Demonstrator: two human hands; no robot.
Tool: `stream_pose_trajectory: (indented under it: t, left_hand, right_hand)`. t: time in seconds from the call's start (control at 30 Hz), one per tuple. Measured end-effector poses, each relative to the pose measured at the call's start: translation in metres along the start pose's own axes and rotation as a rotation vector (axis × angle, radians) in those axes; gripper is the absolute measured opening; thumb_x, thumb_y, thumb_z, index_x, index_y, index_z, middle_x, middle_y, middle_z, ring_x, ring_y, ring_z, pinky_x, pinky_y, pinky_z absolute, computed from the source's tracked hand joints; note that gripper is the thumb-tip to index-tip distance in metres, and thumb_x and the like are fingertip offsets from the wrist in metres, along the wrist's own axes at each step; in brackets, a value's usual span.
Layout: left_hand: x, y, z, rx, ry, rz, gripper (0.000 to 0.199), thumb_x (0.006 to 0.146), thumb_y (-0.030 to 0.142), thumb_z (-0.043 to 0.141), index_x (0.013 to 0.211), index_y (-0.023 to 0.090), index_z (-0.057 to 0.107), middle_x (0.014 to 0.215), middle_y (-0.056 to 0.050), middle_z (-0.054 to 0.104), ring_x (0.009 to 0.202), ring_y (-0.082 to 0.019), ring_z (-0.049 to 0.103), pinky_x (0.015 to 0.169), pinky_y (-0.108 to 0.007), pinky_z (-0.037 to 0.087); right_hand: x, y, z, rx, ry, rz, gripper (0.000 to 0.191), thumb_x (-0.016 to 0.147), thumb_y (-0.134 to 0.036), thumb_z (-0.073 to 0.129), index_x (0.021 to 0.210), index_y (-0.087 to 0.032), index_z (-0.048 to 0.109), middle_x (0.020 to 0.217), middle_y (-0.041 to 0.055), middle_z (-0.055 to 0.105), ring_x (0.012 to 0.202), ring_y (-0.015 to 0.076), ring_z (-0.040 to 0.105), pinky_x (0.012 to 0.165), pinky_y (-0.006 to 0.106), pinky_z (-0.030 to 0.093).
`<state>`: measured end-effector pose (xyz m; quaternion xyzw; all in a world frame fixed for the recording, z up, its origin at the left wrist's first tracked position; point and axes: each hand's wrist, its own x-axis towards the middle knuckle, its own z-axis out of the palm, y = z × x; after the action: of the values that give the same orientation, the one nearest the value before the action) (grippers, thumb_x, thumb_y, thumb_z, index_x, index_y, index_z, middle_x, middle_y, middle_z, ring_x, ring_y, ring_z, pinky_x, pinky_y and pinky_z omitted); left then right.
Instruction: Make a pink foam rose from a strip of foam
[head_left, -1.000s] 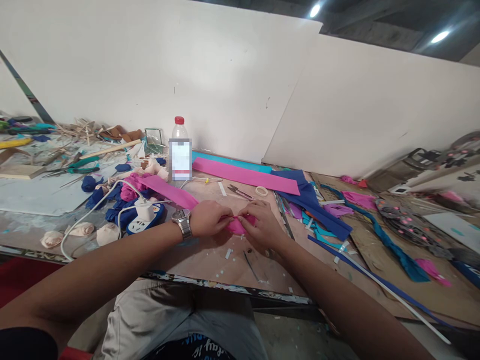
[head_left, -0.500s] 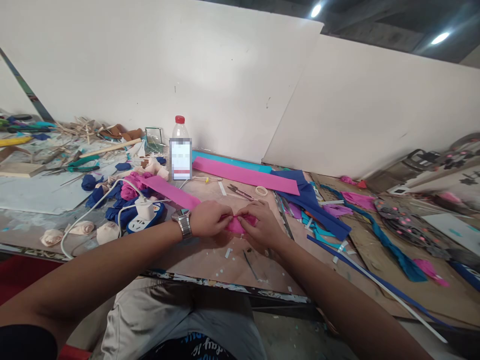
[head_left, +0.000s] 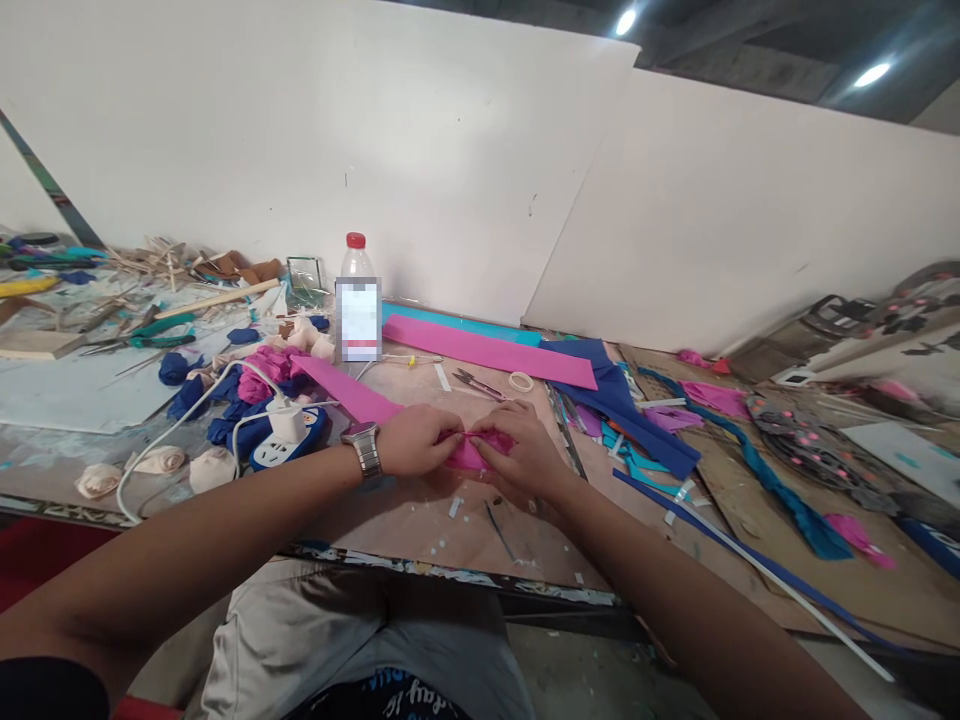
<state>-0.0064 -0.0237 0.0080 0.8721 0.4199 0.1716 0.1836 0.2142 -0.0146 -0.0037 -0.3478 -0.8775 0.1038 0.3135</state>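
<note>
Between my hands is a piece of pink crepe paper (head_left: 469, 456), bunched along its upper edge. My left hand (head_left: 416, 440), with a metal watch on the wrist, pinches its left part. My right hand (head_left: 517, 450) pinches the same piece from the right, thumb and fingers close to the left fingertips. A flat pink paper strip (head_left: 352, 392) runs from behind my left hand toward the pile of rolled paper flowers (head_left: 274, 370). Beyond the right hand lie small scissors (head_left: 480, 385) and a roll of tape (head_left: 520, 382).
A red-capped bottle (head_left: 358, 260) stands near the white wall. Left are a power strip (head_left: 289, 440) with a looping white cable, cream paper roses (head_left: 212, 468) and green-handled pliers (head_left: 161, 332). A long pink strip (head_left: 487, 352) and blue paper (head_left: 600, 385) lie behind; cardboard (head_left: 750, 480) is right.
Both hands keep their pinch on the pink crepe paper, and the fingers have shifted slightly. A little more of the paper shows between them. The view has moved a touch.
</note>
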Motion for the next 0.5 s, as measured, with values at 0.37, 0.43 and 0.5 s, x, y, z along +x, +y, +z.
stream_pose_trajectory:
  t: [0.37, 0.43, 0.5]
  left_hand:
    - [-0.0003, 0.0018, -0.0002, -0.033, -0.005, -0.003, 0.029, 0.096, 0.030, 0.046, 0.080, 0.019, 0.068, 0.074, -0.002, 0.070, 0.065, -0.015, 0.057, 0.060, -0.028, 0.033]
    - [0.0000, 0.0021, -0.0002, -0.032, -0.003, -0.013, 0.029, 0.096, 0.029, 0.046, 0.080, 0.018, 0.067, 0.075, -0.003, 0.070, 0.065, -0.016, 0.057, 0.060, -0.028, 0.033]
    - [0.0003, 0.0022, -0.0005, -0.041, -0.004, -0.019, 0.029, 0.096, 0.029, 0.047, 0.080, 0.018, 0.067, 0.075, -0.003, 0.070, 0.066, -0.016, 0.058, 0.061, -0.028, 0.033]
  right_hand:
    - [-0.0004, -0.0006, -0.0011, -0.031, 0.014, -0.017, 0.004, 0.090, -0.025, 0.069, 0.089, -0.026, 0.072, 0.085, 0.0017, 0.076, 0.089, 0.0233, 0.066, 0.095, 0.045, 0.037]
    - [-0.0009, -0.0008, -0.0010, -0.048, 0.027, -0.015, 0.003, 0.091, -0.025, 0.069, 0.089, -0.025, 0.072, 0.086, 0.0009, 0.076, 0.089, 0.0226, 0.066, 0.095, 0.045, 0.035]
    - [-0.0012, -0.0013, -0.0009, -0.060, 0.043, -0.005, 0.004, 0.091, -0.026, 0.069, 0.088, -0.025, 0.071, 0.086, 0.0004, 0.076, 0.089, 0.0218, 0.066, 0.096, 0.045, 0.032]
